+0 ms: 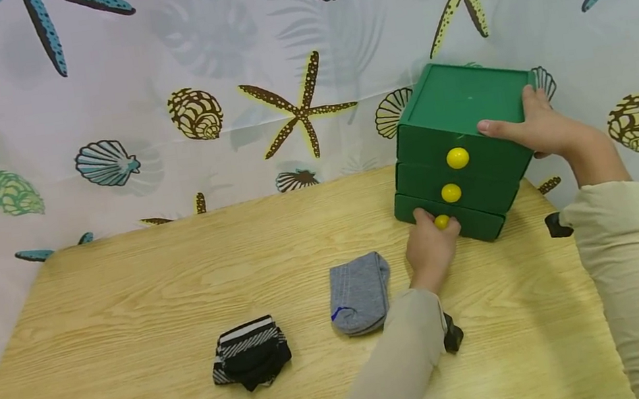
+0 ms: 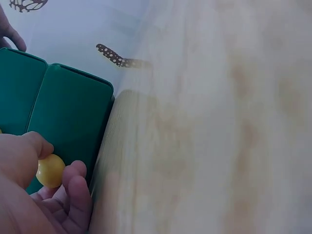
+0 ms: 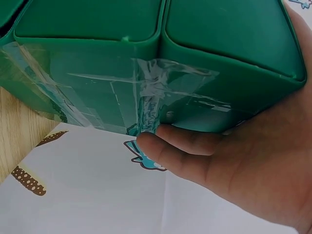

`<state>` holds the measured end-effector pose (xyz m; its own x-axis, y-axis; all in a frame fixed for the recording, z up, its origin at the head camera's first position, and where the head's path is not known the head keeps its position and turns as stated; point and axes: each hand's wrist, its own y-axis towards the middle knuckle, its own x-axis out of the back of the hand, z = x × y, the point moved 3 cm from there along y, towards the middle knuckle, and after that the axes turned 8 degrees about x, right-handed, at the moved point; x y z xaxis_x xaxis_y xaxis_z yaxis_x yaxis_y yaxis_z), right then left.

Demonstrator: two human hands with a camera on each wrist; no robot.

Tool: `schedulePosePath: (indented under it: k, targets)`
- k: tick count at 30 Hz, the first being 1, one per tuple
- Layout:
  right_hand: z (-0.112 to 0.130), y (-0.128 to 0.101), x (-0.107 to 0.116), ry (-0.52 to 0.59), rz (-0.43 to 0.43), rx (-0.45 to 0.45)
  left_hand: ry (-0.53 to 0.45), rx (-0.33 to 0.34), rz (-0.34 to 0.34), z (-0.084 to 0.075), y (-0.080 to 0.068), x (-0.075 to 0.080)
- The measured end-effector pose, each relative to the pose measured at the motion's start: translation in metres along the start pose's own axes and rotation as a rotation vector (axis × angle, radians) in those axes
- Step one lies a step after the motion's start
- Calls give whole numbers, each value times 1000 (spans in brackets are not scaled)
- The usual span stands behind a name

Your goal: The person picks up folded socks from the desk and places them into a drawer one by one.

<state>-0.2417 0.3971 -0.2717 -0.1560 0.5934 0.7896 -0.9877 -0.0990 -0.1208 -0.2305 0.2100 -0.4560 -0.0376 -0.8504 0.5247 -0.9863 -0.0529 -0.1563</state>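
Our left hand pinches the bottom drawer's knob, at twelve o'clock from the wrist; our right hand clamps the green chest.

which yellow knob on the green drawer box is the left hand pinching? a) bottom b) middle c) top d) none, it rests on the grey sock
a: the left hand has thumb and fingers around the bottom knob of the green drawer box, while the top knob and middle knob are free; the right hand holds the box's top.
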Motion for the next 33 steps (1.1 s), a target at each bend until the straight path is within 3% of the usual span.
schedulePosePath:
  k: [7, 13, 33]
  targets:
    - [-6, -1, -2, 42, -14, -13, 2, -36, -26, 12, -15, -1]
    - [-8, -1, -3, 23, -9, -3, 0, -16, -28, 21, -30, 2]
    - [0, -2, -4, 49, -40, 13, -41, -110, -32, 45, -66, 31]
